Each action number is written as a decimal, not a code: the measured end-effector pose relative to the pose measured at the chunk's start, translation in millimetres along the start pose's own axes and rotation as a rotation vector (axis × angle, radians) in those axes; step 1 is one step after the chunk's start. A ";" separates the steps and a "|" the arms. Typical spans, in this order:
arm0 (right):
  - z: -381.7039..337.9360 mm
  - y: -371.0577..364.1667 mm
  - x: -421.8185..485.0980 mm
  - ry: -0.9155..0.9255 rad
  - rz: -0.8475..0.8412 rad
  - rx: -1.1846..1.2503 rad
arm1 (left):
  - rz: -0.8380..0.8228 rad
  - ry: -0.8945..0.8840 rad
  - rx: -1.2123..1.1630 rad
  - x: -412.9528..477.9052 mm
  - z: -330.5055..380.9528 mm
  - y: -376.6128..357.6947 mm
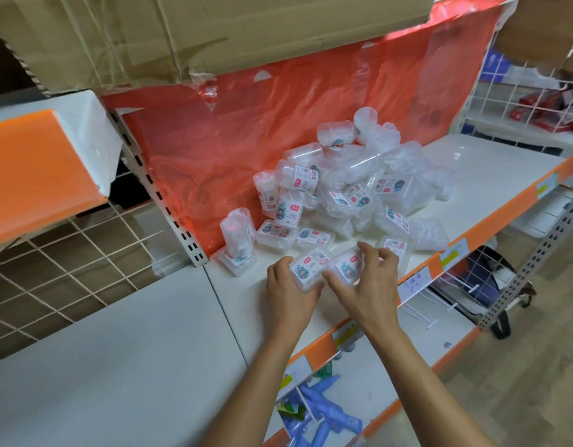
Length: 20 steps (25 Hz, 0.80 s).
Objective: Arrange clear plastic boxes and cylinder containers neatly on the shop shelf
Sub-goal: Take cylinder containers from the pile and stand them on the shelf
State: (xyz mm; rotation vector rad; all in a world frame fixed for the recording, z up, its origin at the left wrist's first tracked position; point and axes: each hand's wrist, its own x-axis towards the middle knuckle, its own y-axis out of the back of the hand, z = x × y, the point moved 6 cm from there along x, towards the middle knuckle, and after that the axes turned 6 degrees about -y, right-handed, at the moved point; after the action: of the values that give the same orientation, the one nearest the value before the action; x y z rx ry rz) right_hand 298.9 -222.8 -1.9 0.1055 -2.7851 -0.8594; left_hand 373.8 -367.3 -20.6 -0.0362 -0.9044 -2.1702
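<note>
Your left hand curls round a clear box near the front of the white shelf. Your right hand pinches a second box touching the first. Behind them, a heap of containers lies against the red sheet.

White shelf, heaped clear containers, flat boxes
</note>
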 end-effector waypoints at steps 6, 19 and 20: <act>-23.3 -25.5 -12.3 0.019 -0.199 -0.002 | -0.003 0.003 0.021 -11.4 -4.0 18.6; -67.2 -80.1 -68.3 0.289 -0.563 -0.004 | 0.177 0.178 -0.010 -42.9 -75.2 109.3; -72.7 -85.1 -75.9 0.306 -0.583 -0.003 | 0.182 0.190 0.019 -48.7 -80.5 119.6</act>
State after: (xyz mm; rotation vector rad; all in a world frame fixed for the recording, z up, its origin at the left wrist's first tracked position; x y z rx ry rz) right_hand 389.9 -322.7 -6.1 0.9953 -2.4798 -0.8696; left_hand 507.7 -439.4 -24.2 0.0922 -0.7823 -1.9592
